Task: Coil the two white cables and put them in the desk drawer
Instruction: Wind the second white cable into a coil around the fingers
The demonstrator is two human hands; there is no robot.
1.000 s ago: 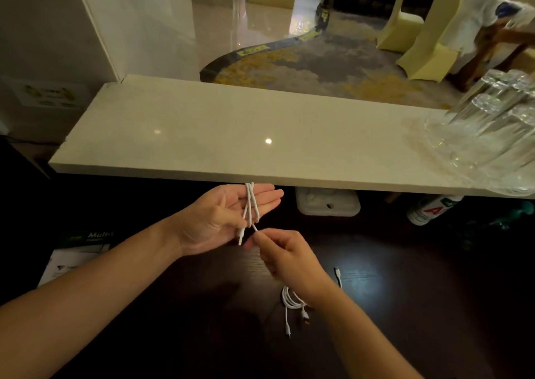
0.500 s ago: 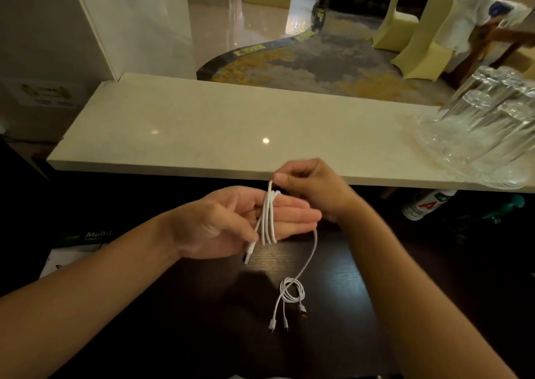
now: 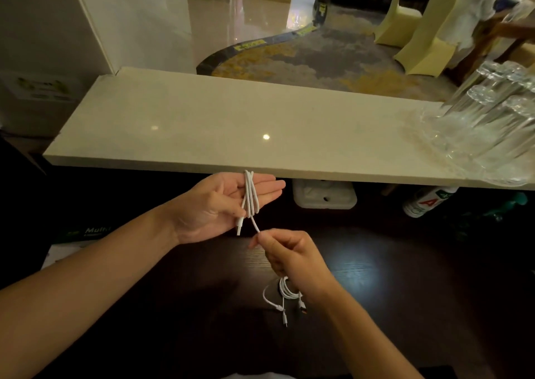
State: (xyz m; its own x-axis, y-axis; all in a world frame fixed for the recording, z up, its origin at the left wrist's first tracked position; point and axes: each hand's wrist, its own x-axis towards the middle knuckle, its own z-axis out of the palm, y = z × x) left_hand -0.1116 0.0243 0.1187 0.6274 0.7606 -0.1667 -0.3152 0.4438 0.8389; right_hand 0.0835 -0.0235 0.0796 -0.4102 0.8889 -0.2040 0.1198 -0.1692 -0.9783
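My left hand [image 3: 220, 204] is held palm up under the counter's front edge, fingers straight. A white cable [image 3: 250, 196] is looped several times around those fingers, and my thumb pins its plug end. My right hand [image 3: 292, 255] sits just below and to the right, pinching the same cable where it leaves the loops. The cable's remaining length hangs under my right wrist in a small bundle with several connectors [image 3: 285, 299] over the dark desk [image 3: 390, 291]. I can see no drawer and cannot make out a second cable.
A pale stone counter [image 3: 202, 123] runs across above my hands, with several clear glasses [image 3: 492, 123] at its right end. Under it sit a white socket box [image 3: 324, 197] and a bottle [image 3: 425, 203]. A box with printed text [image 3: 81, 233] lies at the desk's left.
My right hand carried the cable up over the left fingers, adding a loop, and has now come back down below the left hand. The hanging bundle has shortened.
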